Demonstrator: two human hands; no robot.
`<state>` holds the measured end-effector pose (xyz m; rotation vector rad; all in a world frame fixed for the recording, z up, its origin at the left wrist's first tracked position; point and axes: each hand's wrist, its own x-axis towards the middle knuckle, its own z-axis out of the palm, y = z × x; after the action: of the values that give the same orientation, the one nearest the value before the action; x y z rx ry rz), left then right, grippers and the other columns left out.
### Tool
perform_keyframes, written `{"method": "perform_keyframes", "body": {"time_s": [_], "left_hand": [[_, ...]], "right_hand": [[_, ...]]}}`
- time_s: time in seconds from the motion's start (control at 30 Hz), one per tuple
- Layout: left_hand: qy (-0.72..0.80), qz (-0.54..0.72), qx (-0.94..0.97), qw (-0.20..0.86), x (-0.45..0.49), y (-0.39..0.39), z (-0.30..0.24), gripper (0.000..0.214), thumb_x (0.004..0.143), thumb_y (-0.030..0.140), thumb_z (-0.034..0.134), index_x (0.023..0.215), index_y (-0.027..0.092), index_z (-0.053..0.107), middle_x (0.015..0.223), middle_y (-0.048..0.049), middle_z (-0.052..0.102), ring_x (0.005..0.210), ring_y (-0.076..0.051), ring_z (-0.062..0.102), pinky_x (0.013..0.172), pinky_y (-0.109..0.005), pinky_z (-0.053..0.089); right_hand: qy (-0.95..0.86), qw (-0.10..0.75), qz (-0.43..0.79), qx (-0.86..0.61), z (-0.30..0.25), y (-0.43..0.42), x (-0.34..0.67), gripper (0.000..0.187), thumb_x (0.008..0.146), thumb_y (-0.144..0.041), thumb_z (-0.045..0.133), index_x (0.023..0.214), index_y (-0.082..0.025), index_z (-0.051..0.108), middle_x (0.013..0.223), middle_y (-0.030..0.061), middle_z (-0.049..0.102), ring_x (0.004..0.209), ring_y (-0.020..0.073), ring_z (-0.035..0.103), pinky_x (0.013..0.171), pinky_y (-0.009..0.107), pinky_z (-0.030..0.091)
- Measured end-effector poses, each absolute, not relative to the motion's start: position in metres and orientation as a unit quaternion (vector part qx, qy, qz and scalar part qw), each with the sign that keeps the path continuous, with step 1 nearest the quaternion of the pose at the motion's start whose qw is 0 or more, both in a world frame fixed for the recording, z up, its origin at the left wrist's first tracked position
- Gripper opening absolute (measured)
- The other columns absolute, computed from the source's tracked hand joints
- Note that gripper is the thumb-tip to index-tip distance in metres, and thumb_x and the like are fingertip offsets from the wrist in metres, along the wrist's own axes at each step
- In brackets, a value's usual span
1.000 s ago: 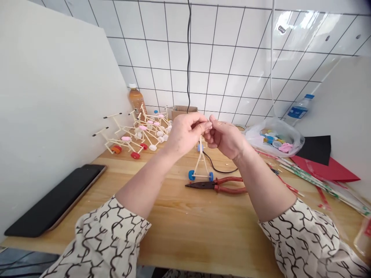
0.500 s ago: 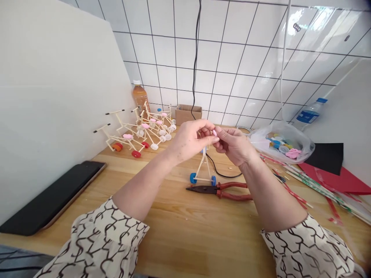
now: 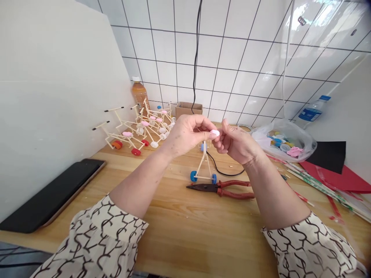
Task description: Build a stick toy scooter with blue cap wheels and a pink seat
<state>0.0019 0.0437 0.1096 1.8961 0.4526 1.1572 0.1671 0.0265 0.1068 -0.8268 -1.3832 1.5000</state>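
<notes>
A small pink-and-white piece (image 3: 215, 133) sits at the fingertips between my left hand (image 3: 188, 136) and my right hand (image 3: 237, 143), touching both. Below my hands stands a small stick frame with blue wheels (image 3: 203, 168), its top hidden behind my fingers. Neither hand touches it. Red-handled long-nose pliers (image 3: 220, 189) lie on the wooden table (image 3: 162, 216) just in front of that frame.
Several finished stick frames with pink seats and coloured wheels (image 3: 127, 135) stand at the left, near a juice bottle (image 3: 139, 94) and a cardboard box (image 3: 188, 110). At the right lie a plastic bag of bottle caps (image 3: 284, 143), red card (image 3: 333, 177) and striped sticks (image 3: 319, 191). A black phone (image 3: 52, 202) lies at the left.
The view has turned a little, shifting the table's contents. My hands have moved rightward and slightly apart, and the pink piece now shows more fully at my fingertips.
</notes>
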Motion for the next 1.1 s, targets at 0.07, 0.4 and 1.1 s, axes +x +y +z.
{"method": "perform_keyframes", "body": {"time_s": [0.07,0.4,1.1], "left_hand": [[0.178,0.475,0.756,0.414,0.0026,0.0434,0.1088,0.012,0.077,0.021,0.064,0.072,0.012,0.06,0.067,-0.0032,0.068,0.063,-0.015,0.067,0.066,-0.03,0.056],[0.252,0.468,0.797,0.287,0.0067,0.0432,0.105,0.011,0.075,0.02,0.064,0.083,0.013,0.066,0.072,-0.0034,0.07,0.066,-0.013,0.066,0.062,-0.023,0.053],[0.257,0.437,0.832,0.227,0.0078,0.0444,0.1042,0.014,0.082,0.026,0.057,0.087,0.015,0.063,0.076,-0.0028,0.07,0.068,-0.013,0.064,0.061,-0.022,0.048]], "right_hand": [[-0.574,0.446,0.599,-0.336,0.1088,0.025,0.1667,0.04,0.071,-0.053,0.065,0.062,-0.014,0.06,0.054,0.0008,0.054,0.048,0.0077,0.043,0.04,0.02,0.024],[-0.568,0.485,0.554,-0.368,0.1055,0.0262,0.167,0.033,0.064,-0.043,0.074,0.058,-0.014,0.058,0.05,-0.0023,0.05,0.045,0.0055,0.037,0.041,0.02,0.023],[-0.553,0.506,0.53,-0.397,0.1028,0.0305,0.1644,0.043,0.062,-0.053,0.073,0.057,-0.013,0.057,0.046,-0.0029,0.049,0.041,0.004,0.038,0.037,0.017,0.022]]}}
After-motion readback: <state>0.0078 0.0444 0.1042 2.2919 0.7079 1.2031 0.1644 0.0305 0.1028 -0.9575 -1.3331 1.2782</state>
